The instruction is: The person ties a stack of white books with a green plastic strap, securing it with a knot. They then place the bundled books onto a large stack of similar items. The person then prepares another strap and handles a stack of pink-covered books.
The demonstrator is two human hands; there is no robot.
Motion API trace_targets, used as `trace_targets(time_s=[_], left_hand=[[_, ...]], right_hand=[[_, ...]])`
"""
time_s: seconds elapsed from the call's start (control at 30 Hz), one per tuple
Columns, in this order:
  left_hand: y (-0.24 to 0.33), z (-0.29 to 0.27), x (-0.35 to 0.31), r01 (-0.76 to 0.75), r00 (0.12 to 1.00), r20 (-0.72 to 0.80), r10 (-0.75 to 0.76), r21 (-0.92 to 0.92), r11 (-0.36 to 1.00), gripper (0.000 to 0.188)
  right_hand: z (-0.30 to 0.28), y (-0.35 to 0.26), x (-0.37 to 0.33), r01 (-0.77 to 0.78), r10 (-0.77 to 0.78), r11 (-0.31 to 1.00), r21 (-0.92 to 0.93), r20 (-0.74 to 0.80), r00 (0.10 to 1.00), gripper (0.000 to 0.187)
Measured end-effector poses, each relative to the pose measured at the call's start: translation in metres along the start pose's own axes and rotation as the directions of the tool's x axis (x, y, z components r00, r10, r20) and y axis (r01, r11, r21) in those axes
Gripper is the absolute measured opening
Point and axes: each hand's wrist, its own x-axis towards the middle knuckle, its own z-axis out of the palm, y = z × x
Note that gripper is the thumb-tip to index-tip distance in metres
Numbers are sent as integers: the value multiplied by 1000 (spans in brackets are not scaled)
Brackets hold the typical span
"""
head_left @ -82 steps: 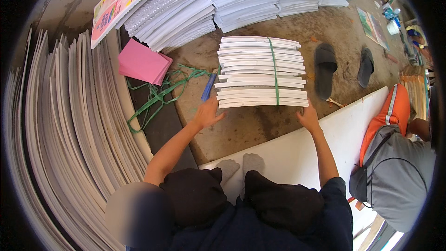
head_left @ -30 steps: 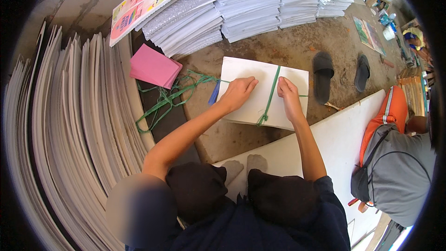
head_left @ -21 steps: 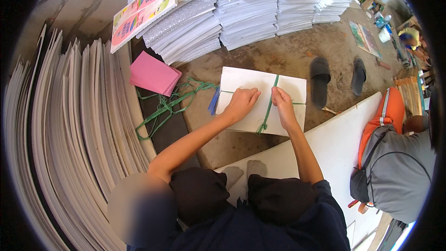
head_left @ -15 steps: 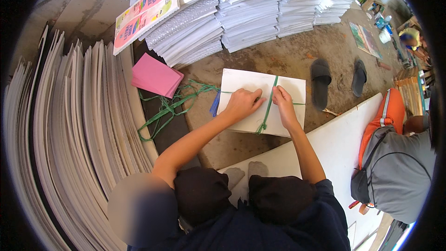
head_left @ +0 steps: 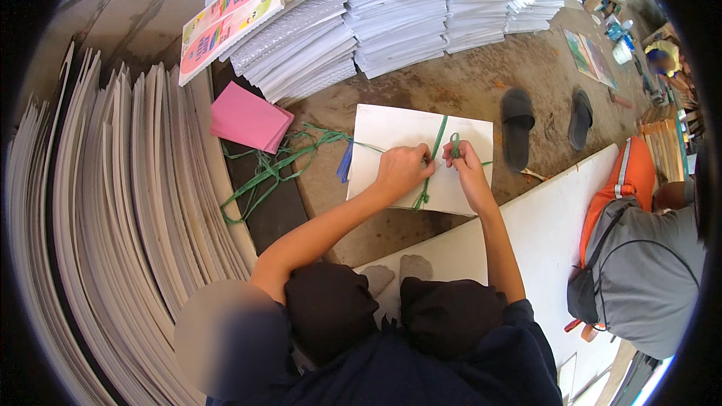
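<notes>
A stack of white sheets [head_left: 395,124] lies in front of me with green plastic string [head_left: 441,134] crossed over it. My left hand [head_left: 402,173] rests on the stack, fingers curled and closed at the string's crossing. Just to its right, my right hand [head_left: 469,171] pinches a small raised loop of the same string. A knotted part of the string hangs at the near edge of the stack. More loose green string [head_left: 282,167] trails off to the left, beside blue strands [head_left: 345,162].
Tall paper stacks [head_left: 398,30] stand at the back, and upright sheets [head_left: 139,203] line the left. Pink cards [head_left: 250,114] lie nearby. Black slippers [head_left: 517,128] sit on the floor to the right. Another person [head_left: 647,271] is at the right, by a white board [head_left: 534,237].
My right hand has drawn up a small loop of string and sits slightly lower. The left hand has shifted right, onto the string.
</notes>
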Motion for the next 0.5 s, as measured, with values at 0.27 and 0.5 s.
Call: trace_targets(time_s=[0.27,0.5], left_hand=[[6,-8,1,3,1000,18,-2,-42,999,21],[8,-14,7,213,966,173,-191,-120,970,20]], right_hand=[[4,-27,-19,90,-136,928,-363,-105,985,20],[9,-30,-20,-10,-60,957,-288,-231,971,10]])
